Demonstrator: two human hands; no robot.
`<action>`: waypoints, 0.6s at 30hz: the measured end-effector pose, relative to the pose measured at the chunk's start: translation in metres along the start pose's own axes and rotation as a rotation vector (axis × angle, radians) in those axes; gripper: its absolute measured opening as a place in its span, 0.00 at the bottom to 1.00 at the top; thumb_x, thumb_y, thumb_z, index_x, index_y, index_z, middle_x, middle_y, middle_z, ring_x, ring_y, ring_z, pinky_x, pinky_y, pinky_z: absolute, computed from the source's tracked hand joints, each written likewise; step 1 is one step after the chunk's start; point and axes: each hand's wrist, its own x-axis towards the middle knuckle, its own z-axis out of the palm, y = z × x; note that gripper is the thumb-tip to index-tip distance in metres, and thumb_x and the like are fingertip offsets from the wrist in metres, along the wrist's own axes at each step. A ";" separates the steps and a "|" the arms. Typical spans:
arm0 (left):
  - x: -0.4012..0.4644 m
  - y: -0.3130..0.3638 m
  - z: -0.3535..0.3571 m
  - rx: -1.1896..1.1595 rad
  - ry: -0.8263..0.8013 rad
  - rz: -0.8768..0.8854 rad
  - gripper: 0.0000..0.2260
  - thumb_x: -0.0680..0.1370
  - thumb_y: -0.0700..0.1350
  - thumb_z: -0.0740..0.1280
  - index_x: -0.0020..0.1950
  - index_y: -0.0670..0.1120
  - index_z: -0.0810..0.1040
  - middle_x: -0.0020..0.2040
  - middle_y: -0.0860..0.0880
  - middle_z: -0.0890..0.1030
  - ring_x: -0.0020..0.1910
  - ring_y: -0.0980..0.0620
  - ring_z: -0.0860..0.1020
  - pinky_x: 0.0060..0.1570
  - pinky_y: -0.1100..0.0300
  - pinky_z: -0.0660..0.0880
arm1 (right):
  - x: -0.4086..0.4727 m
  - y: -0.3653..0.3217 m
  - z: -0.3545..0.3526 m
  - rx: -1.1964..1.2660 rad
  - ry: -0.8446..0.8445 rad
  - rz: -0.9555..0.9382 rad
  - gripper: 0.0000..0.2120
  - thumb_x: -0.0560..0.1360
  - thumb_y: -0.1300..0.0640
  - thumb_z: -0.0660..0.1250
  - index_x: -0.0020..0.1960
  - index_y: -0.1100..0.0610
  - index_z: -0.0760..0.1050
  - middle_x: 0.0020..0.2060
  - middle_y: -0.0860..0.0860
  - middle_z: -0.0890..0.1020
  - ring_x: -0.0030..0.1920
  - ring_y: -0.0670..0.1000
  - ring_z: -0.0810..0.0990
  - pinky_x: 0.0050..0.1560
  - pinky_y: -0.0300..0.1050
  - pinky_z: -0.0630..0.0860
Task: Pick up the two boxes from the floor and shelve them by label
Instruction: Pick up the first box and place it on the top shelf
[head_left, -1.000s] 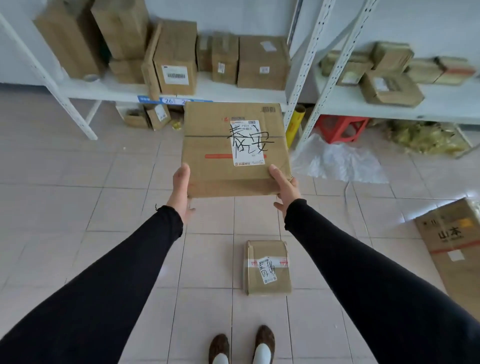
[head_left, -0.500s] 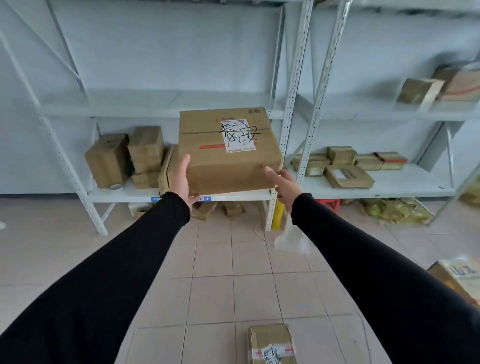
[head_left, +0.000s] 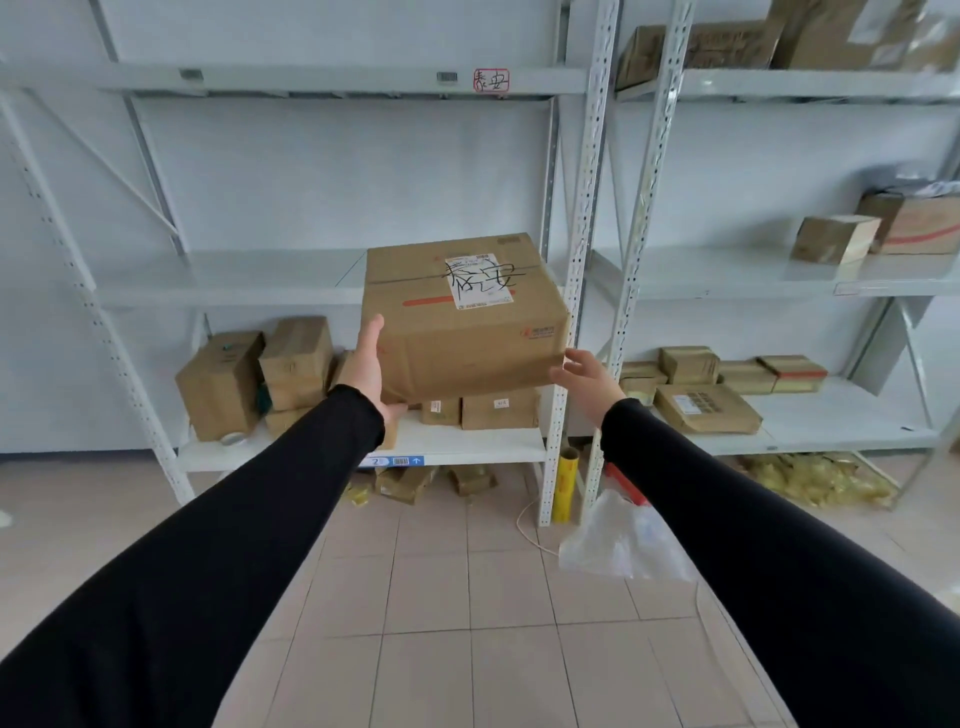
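Observation:
A large cardboard box with a white label and black handwriting on top is held up between my two hands. My left hand presses flat on its left side, thumb underneath. At the box's lower right corner sits my right hand, fingers spread against it. The box hangs level with the bare middle shelf of the left rack. A red-framed handwritten tag on the upper shelf's edge shows the same characters as the box. The second, small box is out of view.
Several cardboard boxes fill the left rack's bottom shelf. White uprights divide the two racks. The right rack holds more parcels. On the tiled floor lie a yellow roll, a clear plastic bag and scraps.
The box has risen from near floor height to the middle shelf's level, and my view has tilted up. The small box on the floor has dropped out of sight.

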 end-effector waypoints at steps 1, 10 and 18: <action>0.009 0.000 0.002 0.001 0.001 -0.004 0.42 0.63 0.72 0.73 0.73 0.56 0.69 0.73 0.46 0.74 0.67 0.40 0.76 0.66 0.35 0.74 | 0.010 0.001 -0.002 -0.020 0.001 -0.006 0.28 0.79 0.54 0.65 0.76 0.57 0.61 0.71 0.56 0.70 0.65 0.53 0.73 0.59 0.44 0.68; 0.068 0.018 -0.010 0.050 0.071 0.015 0.37 0.71 0.70 0.69 0.76 0.57 0.66 0.74 0.46 0.71 0.67 0.40 0.74 0.66 0.35 0.74 | 0.086 -0.003 0.028 -0.159 -0.004 -0.004 0.24 0.79 0.55 0.63 0.74 0.56 0.65 0.69 0.55 0.73 0.65 0.55 0.74 0.61 0.47 0.71; 0.156 0.058 -0.046 0.038 0.065 0.011 0.39 0.72 0.69 0.70 0.78 0.57 0.64 0.78 0.47 0.67 0.73 0.40 0.69 0.68 0.35 0.71 | 0.165 -0.023 0.093 -0.249 0.009 -0.052 0.23 0.79 0.56 0.63 0.73 0.57 0.66 0.68 0.56 0.74 0.66 0.56 0.74 0.62 0.46 0.70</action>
